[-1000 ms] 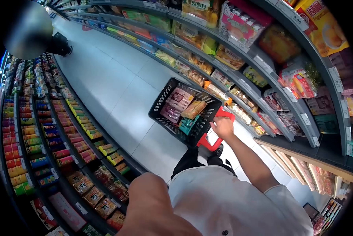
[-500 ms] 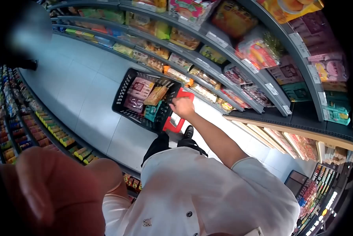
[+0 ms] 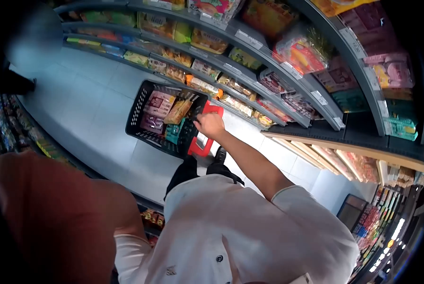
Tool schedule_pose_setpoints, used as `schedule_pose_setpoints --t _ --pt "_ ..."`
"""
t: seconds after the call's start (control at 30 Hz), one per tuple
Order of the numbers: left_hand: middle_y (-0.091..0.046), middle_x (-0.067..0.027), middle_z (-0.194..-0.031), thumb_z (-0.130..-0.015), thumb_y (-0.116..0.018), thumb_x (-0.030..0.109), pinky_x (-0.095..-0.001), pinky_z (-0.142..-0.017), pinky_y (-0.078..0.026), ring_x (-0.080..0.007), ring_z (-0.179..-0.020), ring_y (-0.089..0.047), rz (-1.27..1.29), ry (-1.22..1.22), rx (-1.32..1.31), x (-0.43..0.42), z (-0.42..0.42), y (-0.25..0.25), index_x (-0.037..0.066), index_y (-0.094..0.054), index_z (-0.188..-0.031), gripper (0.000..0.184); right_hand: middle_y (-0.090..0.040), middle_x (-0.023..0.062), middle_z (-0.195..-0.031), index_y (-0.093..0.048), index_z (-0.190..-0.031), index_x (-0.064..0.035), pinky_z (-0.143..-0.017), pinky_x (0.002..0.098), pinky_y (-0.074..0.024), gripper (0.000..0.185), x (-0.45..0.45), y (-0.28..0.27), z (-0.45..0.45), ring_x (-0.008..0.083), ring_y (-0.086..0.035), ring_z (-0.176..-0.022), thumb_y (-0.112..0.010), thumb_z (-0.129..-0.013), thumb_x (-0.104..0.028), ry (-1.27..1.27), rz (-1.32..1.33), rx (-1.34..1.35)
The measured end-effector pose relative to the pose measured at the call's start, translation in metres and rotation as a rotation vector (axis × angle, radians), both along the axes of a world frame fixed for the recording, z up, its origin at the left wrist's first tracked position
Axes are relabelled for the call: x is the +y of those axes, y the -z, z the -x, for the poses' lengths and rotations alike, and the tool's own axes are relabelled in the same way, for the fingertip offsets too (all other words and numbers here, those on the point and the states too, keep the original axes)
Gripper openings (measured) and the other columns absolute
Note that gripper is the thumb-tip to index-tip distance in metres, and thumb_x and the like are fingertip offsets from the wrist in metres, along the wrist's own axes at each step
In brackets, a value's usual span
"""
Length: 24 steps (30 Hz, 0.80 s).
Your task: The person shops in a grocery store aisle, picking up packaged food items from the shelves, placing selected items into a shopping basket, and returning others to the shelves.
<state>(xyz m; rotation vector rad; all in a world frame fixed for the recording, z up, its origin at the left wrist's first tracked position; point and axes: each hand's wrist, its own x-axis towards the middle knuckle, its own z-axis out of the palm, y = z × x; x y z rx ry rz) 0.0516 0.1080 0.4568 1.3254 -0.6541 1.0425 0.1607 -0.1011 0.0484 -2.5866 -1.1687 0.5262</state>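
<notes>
My right hand (image 3: 210, 125) is closed round the red handle (image 3: 201, 147) of a black perforated shopping basket (image 3: 135, 110). The basket is by my feet, near the lower shelves. In it lie a pink packet (image 3: 159, 103), a purple packet (image 3: 152, 123), a yellow-brown packet (image 3: 178, 111) and a teal packet (image 3: 172, 134). My left hand (image 3: 46, 208) is raised close to the camera at the lower left, large and blurred. Its fingers cannot be made out, nor whether anything is in them.
Shelves (image 3: 240, 71) of packaged food with price tags curve along the top and right. Another shelf row (image 3: 20, 128) runs down the left. Pale floor tiles (image 3: 91, 102) lie between them. A person's dark-clothed leg (image 3: 18, 83) and shoe stand at the far left.
The basket and my right hand have shifted slightly left in view, as have the shelves. My left hand has turned, so the fingers seen before no longer show. The dark leg shows more.
</notes>
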Motion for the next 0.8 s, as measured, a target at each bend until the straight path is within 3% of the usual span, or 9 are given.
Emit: schedule_pose_setpoints --t 0.17,0.27,0.33,0.4,0.47,0.53,0.57,0.7,0.8 --pt "-0.068 -0.0280 -0.122 -0.099 -0.069 0.023 -0.0338 -0.083 -0.060 -0.0305 -0.103 -0.073 0.139 -0.215 0.247 -0.007 -0.018 0.065 -0.006 -0.039 -0.150 0.066 -0.073 0.0136 -0.085 -0.069 -0.091 -0.0070 -0.080 0.0475 -0.0544 0.029 0.001 -0.001 -0.004 0.0347 -0.070 -0.084 -0.063 -0.093 -0.035 -0.018 0.047 0.007" --pt "-0.073 -0.0139 -0.113 -0.097 -0.064 0.000 -0.0310 -0.092 -0.055 -0.0203 -0.107 -0.070 0.320 -0.116 0.824 -0.038 -0.018 0.165 -0.003 -0.062 -0.128 0.032 -0.072 0.0147 -0.083 -0.068 -0.088 -0.0060 -0.079 0.0488 -0.0549 0.029 0.000 -0.001 -0.001 0.0361 -0.070 -0.083 -0.064 -0.092 -0.035 -0.002 -0.001 0.011" --pt "-0.071 -0.0027 -0.103 -0.096 -0.068 0.004 -0.0237 -0.080 -0.051 -0.0084 -0.094 -0.064 0.010 -0.068 1.127 -0.056 -0.006 0.235 0.000 -0.071 -0.109 0.014 -0.072 0.0143 -0.083 -0.069 -0.089 -0.0062 -0.078 0.0489 -0.0550 0.029 0.000 0.001 -0.002 0.0357 -0.070 -0.083 -0.063 -0.092 -0.034 -0.012 -0.032 -0.004" --pt "-0.074 -0.0134 -0.097 -0.092 -0.076 0.015 -0.0290 -0.078 -0.055 -0.0175 -0.089 -0.072 0.028 0.046 1.406 -0.078 0.020 0.308 -0.002 -0.071 -0.107 0.023 -0.072 0.0138 -0.086 -0.069 -0.090 -0.0071 -0.080 0.0478 -0.0543 0.028 0.001 -0.002 -0.003 0.0350 -0.070 -0.085 -0.060 -0.095 -0.033 -0.015 0.018 0.022" --pt "-0.073 -0.0186 -0.097 -0.088 -0.080 0.020 -0.0354 -0.079 -0.056 -0.0289 -0.090 -0.073 -0.232 0.026 1.396 -0.096 0.049 0.370 -0.003 -0.071 -0.110 0.033 -0.072 0.0131 -0.087 -0.070 -0.090 -0.0071 -0.081 0.0465 -0.0538 0.029 0.001 0.009 -0.003 0.0345 -0.070 -0.086 -0.059 -0.096 -0.034 -0.022 0.005 -0.008" --pt "-0.072 -0.0225 -0.101 -0.084 -0.082 0.023 -0.0437 -0.082 -0.056 -0.0398 -0.095 -0.070 -0.427 -0.054 1.449 -0.112 0.053 0.366 -0.004 -0.069 -0.112 0.041 -0.071 0.0123 -0.087 -0.070 -0.091 -0.0069 -0.081 0.0460 -0.0535 0.029 0.001 0.012 -0.001 0.0341 -0.070 -0.086 -0.059 -0.096 -0.034 -0.008 0.004 -0.009" --pt "-0.072 -0.0237 -0.102 -0.082 -0.083 0.026 -0.0471 -0.083 -0.055 -0.0419 -0.096 -0.069 -0.430 -0.012 1.451 -0.118 0.063 0.395 -0.005 -0.063 -0.122 0.055 -0.071 0.0119 -0.087 -0.070 -0.091 -0.0068 -0.082 0.0458 -0.0534 0.029 0.002 0.012 -0.002 0.0339 -0.069 -0.086 -0.059 -0.096 -0.034 -0.005 0.003 -0.013" --pt "-0.071 -0.0260 -0.102 -0.084 -0.082 0.027 -0.0476 -0.080 -0.055 -0.0425 -0.093 -0.070 -0.528 0.031 1.473 -0.139 0.046 0.405 -0.004 -0.052 -0.135 0.067 -0.071 0.0104 -0.085 -0.070 -0.091 -0.0067 -0.081 0.0448 -0.0533 0.029 0.002 0.013 -0.001 0.0327 -0.070 -0.085 -0.060 -0.095 -0.033 0.011 0.003 -0.004" --pt "-0.072 -0.0226 -0.099 -0.087 -0.079 0.023 -0.0427 -0.074 -0.055 -0.0350 -0.086 -0.072 -0.279 0.075 1.440 -0.145 0.024 0.447 -0.004 -0.057 -0.127 0.053 -0.071 0.0106 -0.084 -0.071 -0.089 -0.0071 -0.081 0.0442 -0.0534 0.029 0.009 0.021 0.001 0.0320 -0.070 -0.083 -0.060 -0.095 -0.033 0.001 0.011 -0.046"
